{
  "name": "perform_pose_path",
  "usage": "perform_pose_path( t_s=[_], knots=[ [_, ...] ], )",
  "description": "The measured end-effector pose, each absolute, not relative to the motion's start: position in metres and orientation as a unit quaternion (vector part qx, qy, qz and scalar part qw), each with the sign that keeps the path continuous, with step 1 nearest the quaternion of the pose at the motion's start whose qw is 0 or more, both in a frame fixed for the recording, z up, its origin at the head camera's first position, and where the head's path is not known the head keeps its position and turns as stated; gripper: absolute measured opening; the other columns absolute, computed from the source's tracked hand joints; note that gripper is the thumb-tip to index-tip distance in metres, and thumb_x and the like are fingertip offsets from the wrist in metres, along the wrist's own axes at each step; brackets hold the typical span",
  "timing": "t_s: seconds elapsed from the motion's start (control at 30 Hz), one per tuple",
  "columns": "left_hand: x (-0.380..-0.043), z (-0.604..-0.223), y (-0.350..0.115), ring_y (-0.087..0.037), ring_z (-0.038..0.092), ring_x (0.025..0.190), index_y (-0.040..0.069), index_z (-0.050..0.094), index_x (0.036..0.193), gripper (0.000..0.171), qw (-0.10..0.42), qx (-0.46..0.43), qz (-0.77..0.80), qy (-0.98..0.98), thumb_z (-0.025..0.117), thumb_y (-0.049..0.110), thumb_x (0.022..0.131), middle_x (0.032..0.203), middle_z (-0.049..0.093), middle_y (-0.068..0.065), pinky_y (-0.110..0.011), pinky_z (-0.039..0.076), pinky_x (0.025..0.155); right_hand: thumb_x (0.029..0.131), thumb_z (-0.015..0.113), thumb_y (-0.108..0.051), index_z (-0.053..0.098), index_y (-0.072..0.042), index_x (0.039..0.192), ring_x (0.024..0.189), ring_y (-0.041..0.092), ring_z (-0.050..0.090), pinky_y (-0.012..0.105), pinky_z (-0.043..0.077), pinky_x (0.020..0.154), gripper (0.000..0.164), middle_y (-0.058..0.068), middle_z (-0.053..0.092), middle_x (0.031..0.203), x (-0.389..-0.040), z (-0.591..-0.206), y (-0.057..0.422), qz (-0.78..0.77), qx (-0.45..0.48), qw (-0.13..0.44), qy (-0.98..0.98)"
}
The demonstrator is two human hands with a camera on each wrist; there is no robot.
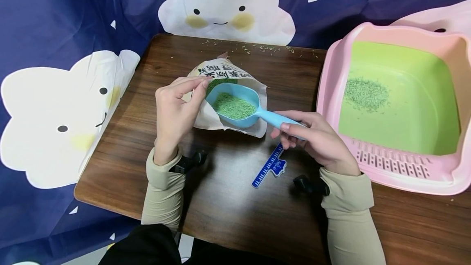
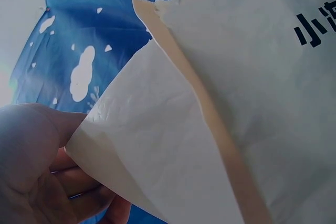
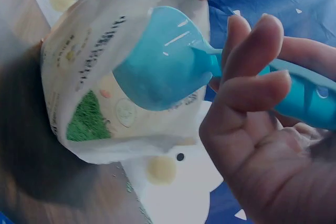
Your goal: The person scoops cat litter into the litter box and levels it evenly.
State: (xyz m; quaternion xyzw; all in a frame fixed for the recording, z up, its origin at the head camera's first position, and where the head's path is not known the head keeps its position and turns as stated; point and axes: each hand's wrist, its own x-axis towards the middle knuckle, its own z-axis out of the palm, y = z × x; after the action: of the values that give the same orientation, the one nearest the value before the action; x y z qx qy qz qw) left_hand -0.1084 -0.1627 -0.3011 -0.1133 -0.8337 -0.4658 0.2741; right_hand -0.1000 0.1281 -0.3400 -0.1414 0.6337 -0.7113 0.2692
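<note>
Presently I have the left hand (image 1: 178,107) pinching the bag (image 1: 207,117) near frame centre, the right hand (image 1: 318,138) gripping a blue scoop (image 1: 262,113) of green pellets (image 1: 234,107) at the bag's mouth; a pink tray (image 1: 330,83) stands right.

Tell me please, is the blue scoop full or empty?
Partly full: green pellets lie in the blue scoop, its inner wall showing above.
</note>
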Motion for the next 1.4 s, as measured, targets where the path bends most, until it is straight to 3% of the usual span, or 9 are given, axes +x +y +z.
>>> perform_pose_path(
  t_s=[0.33,0.67,0.9,1.17,1.4],
  knots=[
    [-0.109,-0.301,-0.162,-0.016,0.07,0.092,0.006,0.078,0.094,0.015,0.27,-0.113,-0.466,-0.835,0.065,0.009,0.09,0.094,0.076,-0.006,-0.021,0.052,0.084,0.099,0.043,0.002,0.055,0.002,0.131,0.07,0.014,0.059,0.026,0.051,0.061,0.034,0.006,0.072,0.094,-0.09,-0.333,0.151,-0.75,-0.192,0.261,0.576],
    [-0.109,-0.301,-0.161,-0.016,0.071,0.091,0.005,0.078,0.094,0.015,0.271,-0.113,-0.468,-0.834,0.064,0.009,0.09,0.094,0.076,-0.007,-0.022,0.052,0.085,0.097,0.03,0.013,0.042,0.014,0.135,0.071,0.019,0.057,0.027,0.05,0.061,0.041,0.011,0.071,0.099,-0.079,-0.328,0.178,-0.789,-0.215,0.247,0.52],
    [-0.109,-0.301,-0.161,-0.017,0.071,0.089,0.006,0.078,0.093,0.015,0.277,-0.114,-0.466,-0.833,0.065,0.009,0.09,0.093,0.076,-0.007,-0.022,0.052,0.083,0.094,0.024,0.019,0.036,0.026,0.13,0.072,0.027,0.051,0.035,0.047,0.063,0.039,0.018,0.066,0.099,-0.075,-0.325,0.191,-0.802,-0.269,0.221,0.486],
    [-0.109,-0.301,-0.161,-0.017,0.071,0.089,0.005,0.078,0.093,0.014,0.277,-0.109,-0.464,-0.835,0.065,0.01,0.089,0.091,0.076,-0.008,-0.022,0.052,0.083,0.093,0.018,0.021,0.031,0.027,0.133,0.079,0.026,0.059,0.031,0.053,0.068,0.043,0.026,0.066,0.105,-0.067,-0.321,0.21,-0.834,-0.277,0.189,0.438],
    [-0.109,-0.301,-0.161,-0.017,0.071,0.09,0.005,0.078,0.092,0.014,0.28,-0.114,-0.465,-0.832,0.065,0.009,0.089,0.092,0.076,-0.008,-0.022,0.052,0.084,0.094,0.01,0.018,0.027,0.025,0.137,0.082,0.032,0.062,0.032,0.056,0.072,0.047,0.033,0.065,0.106,-0.059,-0.317,0.235,-0.883,-0.229,0.164,0.375]
  ],
)
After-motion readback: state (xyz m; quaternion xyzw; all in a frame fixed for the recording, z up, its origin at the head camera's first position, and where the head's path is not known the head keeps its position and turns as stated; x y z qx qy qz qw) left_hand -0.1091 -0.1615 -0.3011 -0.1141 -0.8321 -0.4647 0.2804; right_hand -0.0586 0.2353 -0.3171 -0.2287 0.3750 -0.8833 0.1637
